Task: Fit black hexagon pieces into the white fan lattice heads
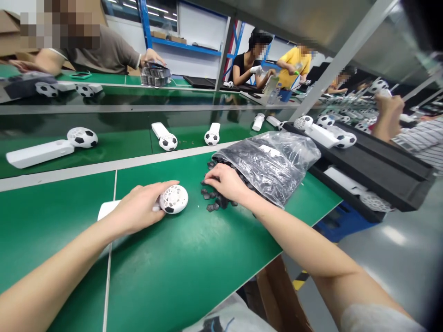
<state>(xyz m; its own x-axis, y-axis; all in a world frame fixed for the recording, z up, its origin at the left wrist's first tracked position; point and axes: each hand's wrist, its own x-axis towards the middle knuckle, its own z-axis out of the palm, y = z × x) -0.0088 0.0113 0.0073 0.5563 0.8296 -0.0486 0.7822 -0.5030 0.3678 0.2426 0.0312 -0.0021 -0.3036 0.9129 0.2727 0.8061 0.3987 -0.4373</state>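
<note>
My left hand [143, 205] is wrapped round a white handheld fan [175, 199] with a soccer-ball head. The fan's openwork face is turned up, with black patches along its side, and its white handle shows behind my wrist. At the mouth of a clear plastic bag [270, 161], my right hand [226, 183] pinches at a small black pentagonal piece, partly hidden by the fingertips. Several loose black pieces [212, 203] lie spilled on the green table just below that hand, and more fill the bag.
Beyond a pale rail, a green conveyor carries several similar fans [168, 140]. Black foam trays [374, 170] holding fans stand at the right. A co-worker across the line has a hand [154, 57] on a stack of small parts [155, 76]. Other people sit farther back; a slanted metal post [341, 60] rises at right.
</note>
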